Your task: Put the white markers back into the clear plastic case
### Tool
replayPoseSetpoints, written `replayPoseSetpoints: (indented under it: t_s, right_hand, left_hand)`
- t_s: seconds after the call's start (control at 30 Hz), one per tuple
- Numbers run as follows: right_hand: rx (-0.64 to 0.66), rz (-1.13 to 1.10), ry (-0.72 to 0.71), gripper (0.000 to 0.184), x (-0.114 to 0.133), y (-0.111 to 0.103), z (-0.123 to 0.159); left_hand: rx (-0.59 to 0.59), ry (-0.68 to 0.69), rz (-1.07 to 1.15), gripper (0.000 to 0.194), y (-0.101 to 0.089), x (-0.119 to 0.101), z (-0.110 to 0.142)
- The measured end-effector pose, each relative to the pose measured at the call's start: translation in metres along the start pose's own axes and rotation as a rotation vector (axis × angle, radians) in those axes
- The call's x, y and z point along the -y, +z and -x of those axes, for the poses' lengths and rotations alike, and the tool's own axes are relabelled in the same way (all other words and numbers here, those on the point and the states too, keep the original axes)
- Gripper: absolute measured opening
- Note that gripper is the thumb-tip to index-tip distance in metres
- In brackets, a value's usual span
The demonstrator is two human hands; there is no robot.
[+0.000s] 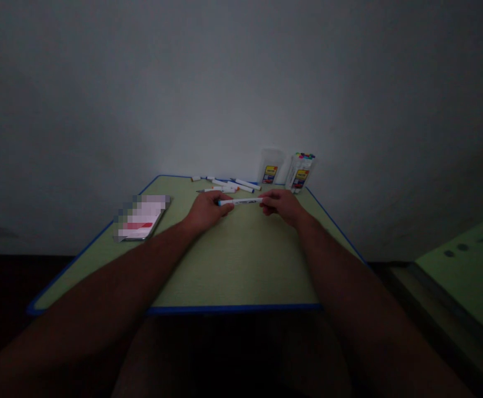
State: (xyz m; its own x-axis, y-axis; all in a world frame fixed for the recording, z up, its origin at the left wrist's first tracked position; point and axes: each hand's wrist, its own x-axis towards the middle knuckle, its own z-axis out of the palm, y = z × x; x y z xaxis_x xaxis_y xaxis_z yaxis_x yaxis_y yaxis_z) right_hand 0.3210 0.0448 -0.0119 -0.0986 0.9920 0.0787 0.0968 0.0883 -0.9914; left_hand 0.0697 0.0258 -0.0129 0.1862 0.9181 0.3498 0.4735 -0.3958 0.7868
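Observation:
A white marker pen (247, 201) with a light blue end is held level above the table between both hands. My left hand (208, 210) pinches its blue left end, and my right hand (280, 203) has closed its fingers on the right end. Just beyond the hands, several loose white markers (241, 187) lie in a scattered group near the table's back edge. One marker (212, 190) close behind my left hand shows a dark pointed tip.
The greenish table (233, 271) has a blue rim and meets a grey wall. At the back right stand a clear plastic case (270, 166) and another case filled with colourful-capped markers (301, 171). A tablet or phone (144, 218), partly pixelated, lies at the left.

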Motion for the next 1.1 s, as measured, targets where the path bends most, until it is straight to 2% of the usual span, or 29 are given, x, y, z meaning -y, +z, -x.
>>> replayPoseSetpoints:
  t_s: [0.2, 0.37, 0.5, 0.7, 0.8, 0.93, 1.1]
  right_hand:
    - [-0.046, -0.023, 0.122, 0.008, -0.001, -0.001, -0.002]
    - [-0.043, -0.032, 0.131, 0.010, -0.001, -0.003, -0.001]
    - [-0.022, -0.073, 0.030, 0.021, -0.001, -0.003, -0.001]
    - [0.052, -0.091, -0.147, 0.035, 0.007, 0.010, 0.003]
    - [0.100, -0.088, -0.172, 0.035, 0.011, 0.017, 0.006]
    - [0.133, -0.101, -0.192, 0.035, 0.013, 0.020, 0.008]
    - [0.106, -0.124, -0.195, 0.036, 0.013, 0.019, 0.007]
  left_hand:
    - [0.055, 0.018, 0.133, 0.042, 0.002, -0.003, 0.001]
    - [0.060, 0.006, 0.142, 0.043, 0.003, -0.004, 0.001]
    - [0.047, -0.002, 0.105, 0.039, 0.002, 0.003, -0.001]
    - [-0.052, -0.052, -0.139, 0.033, -0.004, 0.012, -0.007]
    - [-0.044, -0.023, -0.218, 0.027, -0.006, 0.012, -0.008]
    - [-0.036, -0.020, -0.214, 0.024, -0.007, 0.011, -0.007]
    - [-0.033, -0.002, -0.221, 0.023, -0.005, 0.014, -0.008]
